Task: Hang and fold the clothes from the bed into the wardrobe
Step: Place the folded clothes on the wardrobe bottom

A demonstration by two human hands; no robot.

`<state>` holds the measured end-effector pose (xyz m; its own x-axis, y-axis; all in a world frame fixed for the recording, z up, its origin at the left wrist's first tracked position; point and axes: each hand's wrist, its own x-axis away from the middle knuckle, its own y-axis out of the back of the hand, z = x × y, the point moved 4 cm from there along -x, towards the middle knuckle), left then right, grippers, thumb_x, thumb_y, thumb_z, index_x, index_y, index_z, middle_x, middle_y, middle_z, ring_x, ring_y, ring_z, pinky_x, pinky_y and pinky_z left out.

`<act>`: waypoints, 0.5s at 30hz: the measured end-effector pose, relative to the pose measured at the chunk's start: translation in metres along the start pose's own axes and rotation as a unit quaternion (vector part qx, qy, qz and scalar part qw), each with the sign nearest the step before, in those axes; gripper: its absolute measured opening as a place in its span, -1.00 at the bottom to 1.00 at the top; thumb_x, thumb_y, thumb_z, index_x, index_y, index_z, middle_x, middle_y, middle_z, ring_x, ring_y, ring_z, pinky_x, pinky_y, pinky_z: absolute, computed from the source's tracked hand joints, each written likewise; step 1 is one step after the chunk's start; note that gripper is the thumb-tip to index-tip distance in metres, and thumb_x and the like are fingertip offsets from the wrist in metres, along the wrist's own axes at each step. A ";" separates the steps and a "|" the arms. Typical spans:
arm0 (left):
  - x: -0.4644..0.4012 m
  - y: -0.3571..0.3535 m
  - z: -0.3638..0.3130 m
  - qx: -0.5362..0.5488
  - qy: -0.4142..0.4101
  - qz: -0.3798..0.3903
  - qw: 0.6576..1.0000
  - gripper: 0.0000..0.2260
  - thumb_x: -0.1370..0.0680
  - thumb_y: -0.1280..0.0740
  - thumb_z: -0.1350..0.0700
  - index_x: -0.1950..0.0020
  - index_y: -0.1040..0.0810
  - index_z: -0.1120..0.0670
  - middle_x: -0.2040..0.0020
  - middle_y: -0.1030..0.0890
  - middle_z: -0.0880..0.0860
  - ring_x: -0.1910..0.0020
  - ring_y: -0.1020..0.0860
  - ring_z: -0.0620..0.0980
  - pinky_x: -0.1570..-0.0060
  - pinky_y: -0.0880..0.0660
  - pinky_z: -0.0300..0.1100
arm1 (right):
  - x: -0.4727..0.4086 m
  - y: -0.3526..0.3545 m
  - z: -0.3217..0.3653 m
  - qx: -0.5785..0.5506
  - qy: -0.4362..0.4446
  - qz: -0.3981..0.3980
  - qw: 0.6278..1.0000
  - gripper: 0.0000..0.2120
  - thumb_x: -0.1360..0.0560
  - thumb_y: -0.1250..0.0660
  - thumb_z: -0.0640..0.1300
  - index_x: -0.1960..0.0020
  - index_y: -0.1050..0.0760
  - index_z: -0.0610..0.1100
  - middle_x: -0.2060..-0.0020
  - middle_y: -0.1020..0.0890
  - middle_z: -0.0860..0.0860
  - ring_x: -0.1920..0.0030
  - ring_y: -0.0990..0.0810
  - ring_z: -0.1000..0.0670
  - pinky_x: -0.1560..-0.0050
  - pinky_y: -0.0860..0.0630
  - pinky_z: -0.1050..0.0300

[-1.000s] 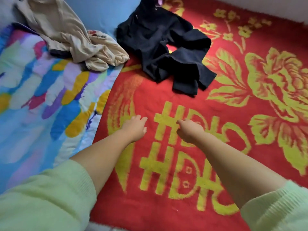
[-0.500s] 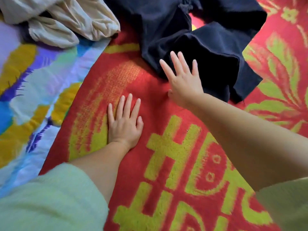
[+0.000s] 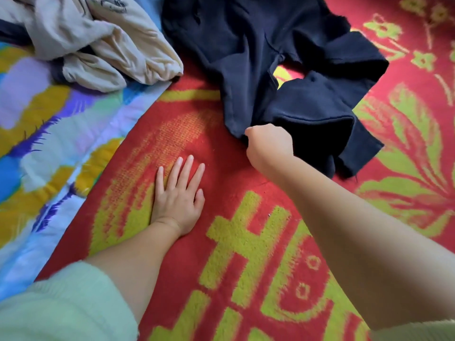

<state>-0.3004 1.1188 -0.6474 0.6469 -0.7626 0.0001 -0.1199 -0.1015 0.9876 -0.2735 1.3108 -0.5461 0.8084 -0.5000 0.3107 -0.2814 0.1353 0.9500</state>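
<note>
Covering most of the bed, a red blanket with yellow-green flowers and lettering lies beside a multicoloured quilt on the left. A dark navy garment sprawls crumpled on the blanket's far part, and a beige garment is heaped on the quilt beside it. The right hand is curled into a fist, gripping the navy garment's near edge. The left hand rests flat on the blanket, fingers straight, holding nothing.

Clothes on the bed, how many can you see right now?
2: a dark navy garment at top centre, gripped by the right hand; a beige garment at top left. More may lie outside the view.
</note>
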 end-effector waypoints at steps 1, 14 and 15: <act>-0.003 0.001 0.000 0.002 -0.007 0.002 1.000 -0.49 -0.51 -0.03 -0.02 -0.46 -0.32 0.01 -0.50 -0.27 0.08 -0.48 -0.21 0.08 -0.41 -0.02 0.19 | 0.011 -0.003 0.000 0.004 0.003 -0.004 1.000 -0.72 -0.48 -0.16 -0.31 -0.10 -0.52 -0.13 0.00 -0.62 -0.13 -0.02 -0.58 -0.19 0.22 -0.30 0.13; 0.071 0.056 -0.051 0.732 0.416 0.016 0.540 -0.69 -0.63 -0.06 -0.03 -0.12 -0.51 0.11 -0.13 -0.58 0.11 -0.17 -0.52 0.13 -0.17 -0.41 -0.11 | 0.282 -0.096 0.039 -0.233 -0.045 0.184 0.954 -0.65 -0.46 -0.16 -0.23 -0.17 -0.56 -0.06 -0.10 -0.61 -0.12 -0.13 -0.54 -0.21 -0.05 -0.50 0.03; 0.088 0.068 -0.059 0.756 0.426 0.039 0.495 -0.70 -0.63 -0.07 -0.08 -0.07 -0.50 0.06 -0.08 -0.58 0.08 -0.09 -0.55 0.09 -0.15 -0.43 -0.11 | 0.305 -0.094 0.043 -0.245 -0.045 0.208 0.946 -0.62 -0.46 -0.15 -0.25 -0.19 -0.55 -0.06 -0.10 -0.61 -0.12 -0.14 -0.53 -0.21 -0.07 -0.51 0.02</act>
<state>-0.2067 1.0824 -0.5710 0.6020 -0.3206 0.7313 -0.1798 -0.9468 -0.2671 -0.0223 1.1090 -0.5418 0.6266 -0.3835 0.6784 -0.2744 0.7062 0.6526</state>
